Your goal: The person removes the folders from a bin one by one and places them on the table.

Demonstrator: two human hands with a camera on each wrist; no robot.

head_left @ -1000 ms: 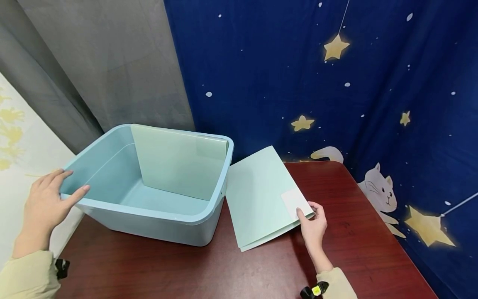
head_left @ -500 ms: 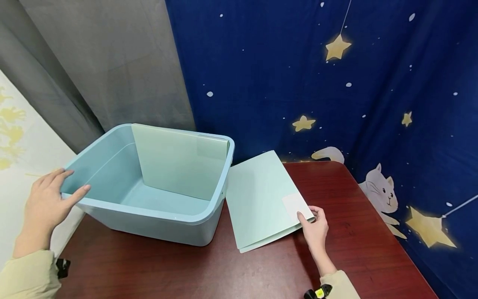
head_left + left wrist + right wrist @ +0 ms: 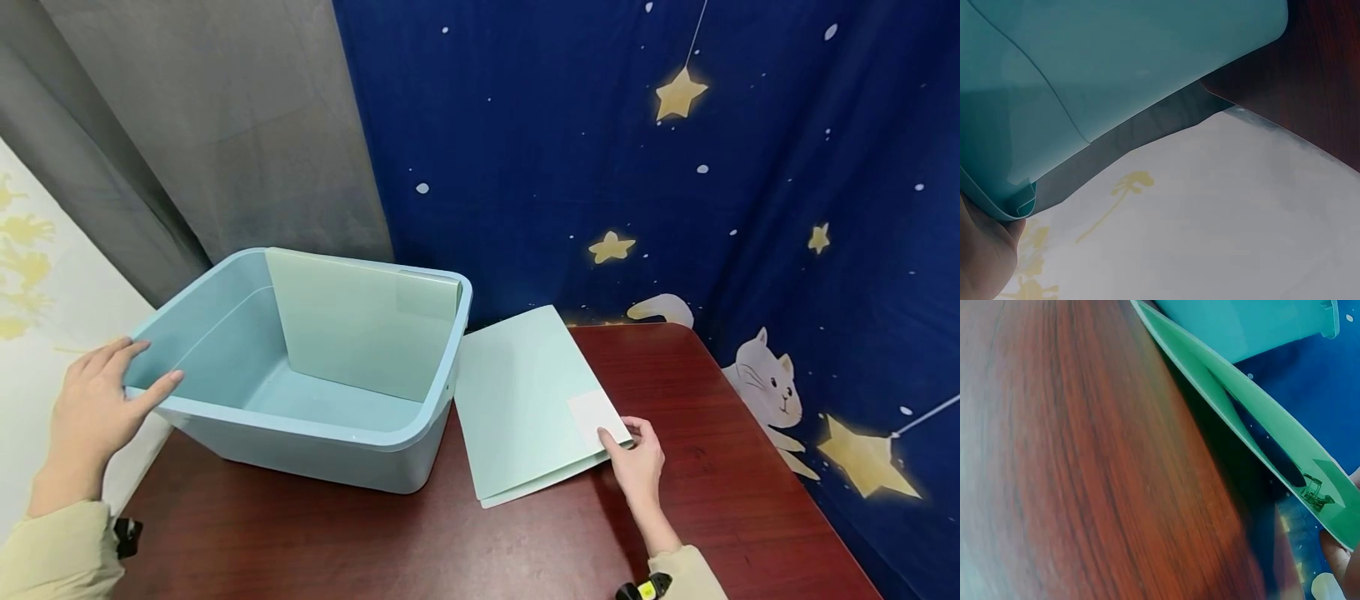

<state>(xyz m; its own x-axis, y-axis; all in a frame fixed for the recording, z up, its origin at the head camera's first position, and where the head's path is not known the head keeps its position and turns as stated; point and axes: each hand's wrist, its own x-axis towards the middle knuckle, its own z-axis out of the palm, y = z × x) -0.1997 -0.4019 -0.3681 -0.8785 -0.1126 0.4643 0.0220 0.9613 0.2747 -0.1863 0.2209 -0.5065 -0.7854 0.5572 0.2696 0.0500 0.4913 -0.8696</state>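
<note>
My right hand (image 3: 639, 467) pinches a pale green file folder (image 3: 517, 392) at its right corner, thumb on top beside a white label patch. The folder is tilted, its covers slightly parted. In the right wrist view a clip (image 3: 1315, 492) shows inside the folder (image 3: 1210, 381), and part of its lower side is off the table. My left hand (image 3: 93, 400) rests on the near left corner of a light blue plastic tub (image 3: 322, 454), thumb and fingers spread over the rim. Another pale green folder (image 3: 360, 325) stands in the tub against its far wall.
Both the tub and the folder are on a dark red wooden table (image 3: 510, 550). Behind it hang a grey curtain (image 3: 247, 125) and a blue star-patterned curtain (image 3: 525, 167). A white sheet with yellow prints (image 3: 45, 333) is at the left.
My right hand and the folder's far end have shifted slightly lower in the head view. The left hand and the tub stay in place.
</note>
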